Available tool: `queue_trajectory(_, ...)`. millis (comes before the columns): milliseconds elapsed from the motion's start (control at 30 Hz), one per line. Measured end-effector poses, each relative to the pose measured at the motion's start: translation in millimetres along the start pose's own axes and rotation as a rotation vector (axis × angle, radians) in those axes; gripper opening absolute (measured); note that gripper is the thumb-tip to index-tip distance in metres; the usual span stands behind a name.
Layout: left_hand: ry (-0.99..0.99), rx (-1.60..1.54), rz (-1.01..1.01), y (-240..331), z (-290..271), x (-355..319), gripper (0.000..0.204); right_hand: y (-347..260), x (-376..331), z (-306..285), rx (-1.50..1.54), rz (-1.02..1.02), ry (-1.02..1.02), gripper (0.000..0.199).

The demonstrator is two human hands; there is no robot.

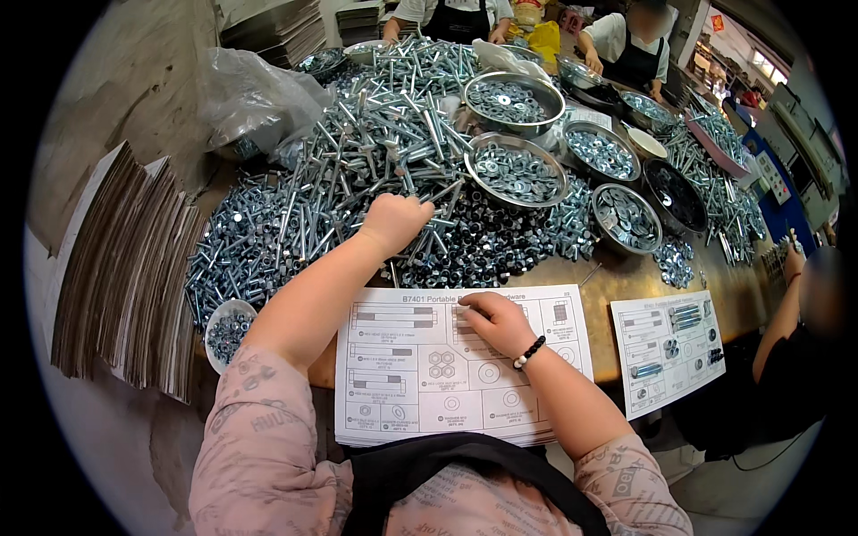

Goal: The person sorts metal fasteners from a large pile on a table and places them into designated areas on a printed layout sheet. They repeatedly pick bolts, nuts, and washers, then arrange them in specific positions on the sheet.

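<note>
My left hand (pixel 398 223) reaches into the near side of a big heap of silver bolts (pixel 357 147). Its fingers are closed, and a long bolt (pixel 444 191) sticks out from beside the fingertips; the grip itself is partly hidden. Just beyond and to the right lie many black-and-silver nuts (pixel 487 237). My right hand (pixel 500 323), with a beaded bracelet at the wrist, rests on a stack of printed sheets (pixel 384 420) with hardware drawings. Its fingers are apart and slightly bent, holding nothing.
Metal bowls of washers (pixel 517 170) stand behind the nuts, near a black bowl (pixel 675 196). A small white bowl (pixel 231 335) sits at the left table edge, beside stacked cardboard (pixel 125 268). Co-workers sit across and at right, where another sheet (pixel 657 389) holds hardware.
</note>
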State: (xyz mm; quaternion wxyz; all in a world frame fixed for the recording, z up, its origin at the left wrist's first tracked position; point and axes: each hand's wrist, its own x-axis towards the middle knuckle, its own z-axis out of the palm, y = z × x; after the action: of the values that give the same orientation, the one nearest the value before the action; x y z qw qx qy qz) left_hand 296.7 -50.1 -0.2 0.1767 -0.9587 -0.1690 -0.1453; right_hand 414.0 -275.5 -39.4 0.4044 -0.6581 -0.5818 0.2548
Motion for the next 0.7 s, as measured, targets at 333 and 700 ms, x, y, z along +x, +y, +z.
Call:
queue_trajectory(333, 0.053, -0.555, -0.453, 15, -43, -28, 0.021, 0, 0, -4, 0.045, 0.004, 0.028, 0.023)
queue_trajectory(700, 0.4, -0.803, -0.618, 10, -53, -31, 0.018, 6, -2, -1, 0.148, 0.032, 0.014, 0.025)
